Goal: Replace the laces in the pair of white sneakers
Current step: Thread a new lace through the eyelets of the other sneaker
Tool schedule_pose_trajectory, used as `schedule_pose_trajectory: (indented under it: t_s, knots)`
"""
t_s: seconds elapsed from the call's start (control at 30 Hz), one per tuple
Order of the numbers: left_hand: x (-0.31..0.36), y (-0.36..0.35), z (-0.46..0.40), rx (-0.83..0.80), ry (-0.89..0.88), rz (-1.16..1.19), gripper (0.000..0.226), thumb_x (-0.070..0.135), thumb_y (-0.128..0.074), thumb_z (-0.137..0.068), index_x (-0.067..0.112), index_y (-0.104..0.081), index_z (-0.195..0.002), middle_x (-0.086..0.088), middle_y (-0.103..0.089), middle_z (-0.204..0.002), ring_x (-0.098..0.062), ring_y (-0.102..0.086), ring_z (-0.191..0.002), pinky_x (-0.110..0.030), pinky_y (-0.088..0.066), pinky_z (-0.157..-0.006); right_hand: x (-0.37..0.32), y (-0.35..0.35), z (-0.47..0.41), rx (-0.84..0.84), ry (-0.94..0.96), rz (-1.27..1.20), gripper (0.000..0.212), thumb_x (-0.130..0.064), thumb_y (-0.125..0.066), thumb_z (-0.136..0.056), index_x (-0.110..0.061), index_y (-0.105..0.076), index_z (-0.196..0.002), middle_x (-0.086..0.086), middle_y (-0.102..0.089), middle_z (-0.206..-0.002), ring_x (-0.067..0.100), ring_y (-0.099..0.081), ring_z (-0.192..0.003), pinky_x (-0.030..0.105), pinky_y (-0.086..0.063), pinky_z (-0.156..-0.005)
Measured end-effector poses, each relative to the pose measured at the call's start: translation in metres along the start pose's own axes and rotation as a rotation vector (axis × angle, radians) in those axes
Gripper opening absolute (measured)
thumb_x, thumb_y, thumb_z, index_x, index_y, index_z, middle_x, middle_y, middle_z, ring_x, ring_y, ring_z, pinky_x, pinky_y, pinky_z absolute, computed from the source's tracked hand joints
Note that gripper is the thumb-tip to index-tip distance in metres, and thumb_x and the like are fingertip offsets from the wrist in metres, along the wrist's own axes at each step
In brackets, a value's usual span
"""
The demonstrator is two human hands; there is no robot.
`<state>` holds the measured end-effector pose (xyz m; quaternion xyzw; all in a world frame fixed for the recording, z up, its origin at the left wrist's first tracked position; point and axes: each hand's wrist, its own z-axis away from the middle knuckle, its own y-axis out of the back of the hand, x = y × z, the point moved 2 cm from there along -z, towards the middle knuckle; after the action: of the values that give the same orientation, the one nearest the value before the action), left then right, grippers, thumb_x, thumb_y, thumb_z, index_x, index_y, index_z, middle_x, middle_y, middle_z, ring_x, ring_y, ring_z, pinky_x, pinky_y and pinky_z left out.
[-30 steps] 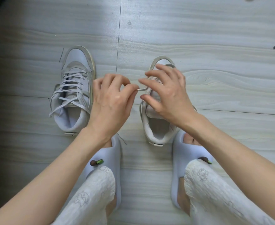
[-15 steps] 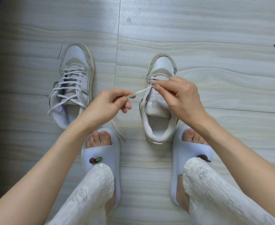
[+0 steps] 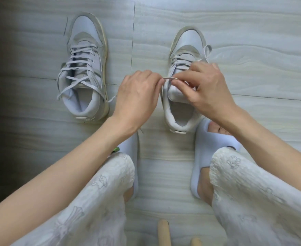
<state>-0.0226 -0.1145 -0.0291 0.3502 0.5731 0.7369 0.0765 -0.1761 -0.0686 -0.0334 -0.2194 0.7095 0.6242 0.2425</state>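
Fingertips of the left hand [image 3: 137, 96] and right hand [image 3: 204, 86] pinch a short stretch of white lace [image 3: 170, 78] between them, just above the tongue of the right sneaker [image 3: 185, 50], which is laced only near the toe. The left sneaker [image 3: 85, 68], fully laced with loose ends trailing, stands well apart on the pale wood-grain floor [image 3: 235, 23]. The person's feet, in light slides [image 3: 201, 157], rest just behind the shoes

White printed trousers [image 3: 100, 201], seemingly lilac slides [image 3: 202, 151]
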Motion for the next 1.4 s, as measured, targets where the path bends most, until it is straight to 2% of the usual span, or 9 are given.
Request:
schedule_pose_trajectory:
  t_s: [0.17, 0.37, 0.53, 0.67, 0.87, 1.03, 1.17, 1.3, 1.4]
  knots:
    - [-0.022, -0.002, 0.004, 0.002, 0.021, -0.004, 0.031, 0.025, -0.039, -0.091, 0.006, -0.062, -0.082, -0.012, -0.060, -0.079, -0.034, -0.057, -0.076, -0.040, -0.038, -0.067, 0.022, 0.009, 0.010, 0.042, -0.227, 0.045, 0.024, -0.032, -0.055, -0.087, -0.018, -0.074, -0.091, 0.011, -0.057, -0.073, 0.027, -0.056, -0.075, 0.028, -0.023, -0.073]
    - [0.000, -0.004, 0.001, 0.044, -0.119, 0.068, 0.040, 0.032, -0.049, -0.090, 0.010, -0.056, -0.123, -0.006, -0.061, -0.113, -0.026, -0.051, -0.103, -0.035, -0.037, -0.082, 0.006, 0.009, 0.010, 0.017, 0.002, 0.101, 0.017, -0.027, -0.060, -0.086, -0.017, -0.074, -0.085, 0.007, -0.055, -0.067, 0.027, -0.056, -0.067, 0.029, -0.019, -0.066]
    - [0.004, -0.006, -0.009, 0.077, -0.188, 0.070, 0.026, 0.022, -0.045, -0.090, 0.008, -0.066, -0.094, -0.008, -0.061, -0.077, -0.031, -0.057, -0.076, -0.032, -0.028, -0.066, -0.006, 0.009, 0.009, 0.110, 0.103, 0.096, 0.018, -0.030, -0.059, -0.089, -0.020, -0.073, -0.081, 0.002, -0.054, -0.064, 0.023, -0.051, -0.064, 0.032, -0.025, -0.067]
    - [-0.010, -0.002, -0.006, 0.012, -0.129, 0.125, 0.031, 0.024, -0.039, -0.094, 0.007, -0.064, -0.087, -0.003, -0.060, -0.065, -0.030, -0.057, -0.067, -0.039, -0.039, -0.068, 0.011, 0.018, 0.002, 0.177, -0.135, 0.023, 0.018, -0.031, -0.059, -0.086, -0.022, -0.074, -0.081, 0.000, -0.052, -0.063, 0.013, -0.045, -0.068, 0.030, -0.021, -0.068]
    - [-0.030, -0.001, -0.004, 0.039, 0.011, -0.020, 0.025, 0.014, -0.035, -0.096, 0.008, -0.059, -0.093, -0.001, -0.061, -0.064, -0.027, -0.059, -0.061, -0.038, -0.033, -0.075, 0.052, 0.028, -0.024, 0.185, -0.612, -0.212, 0.024, -0.032, -0.058, -0.087, -0.015, -0.075, -0.090, 0.008, -0.071, -0.082, 0.016, -0.058, -0.081, 0.039, -0.045, -0.084]
    - [-0.041, -0.006, -0.007, -0.057, 0.108, -0.177, 0.023, -0.007, -0.043, -0.083, 0.010, -0.057, -0.092, -0.005, -0.063, -0.068, -0.030, -0.058, -0.064, -0.031, -0.021, -0.073, 0.087, 0.031, -0.028, 0.379, -0.917, -0.369, 0.034, -0.032, -0.061, -0.083, 0.001, -0.066, -0.088, 0.022, -0.065, -0.097, 0.013, -0.042, -0.068, 0.031, -0.041, -0.067]
    - [-0.045, -0.006, -0.007, -0.085, 0.126, -0.251, 0.024, -0.010, -0.044, -0.080, 0.008, -0.056, -0.089, -0.005, -0.063, -0.066, -0.031, -0.058, -0.063, -0.027, -0.012, -0.068, 0.103, 0.034, -0.023, 0.417, -1.054, -0.397, 0.021, -0.029, -0.062, -0.084, -0.011, -0.071, -0.076, 0.000, -0.059, -0.064, 0.011, -0.047, -0.066, 0.027, -0.042, -0.068]
    - [-0.046, 0.000, -0.005, -0.075, 0.149, -0.252, 0.019, -0.005, -0.046, -0.087, 0.007, -0.060, -0.092, -0.008, -0.065, -0.077, -0.032, -0.058, -0.075, -0.027, -0.012, -0.071, 0.119, 0.032, -0.015, 0.447, -1.167, -0.379, 0.024, -0.026, -0.061, -0.086, -0.004, -0.070, -0.081, -0.004, -0.050, -0.059, 0.014, -0.045, -0.065, 0.026, -0.039, -0.064]
    - [-0.047, 0.004, -0.008, -0.035, 0.156, -0.184, 0.018, 0.009, -0.050, -0.092, 0.005, -0.067, -0.091, -0.014, -0.058, -0.087, -0.036, -0.054, -0.088, -0.036, -0.024, -0.076, 0.122, 0.030, -0.010, 0.359, -1.163, -0.346, 0.022, -0.028, -0.060, -0.087, -0.013, -0.069, -0.074, -0.003, -0.056, -0.060, 0.014, -0.051, -0.067, 0.027, -0.043, -0.069]
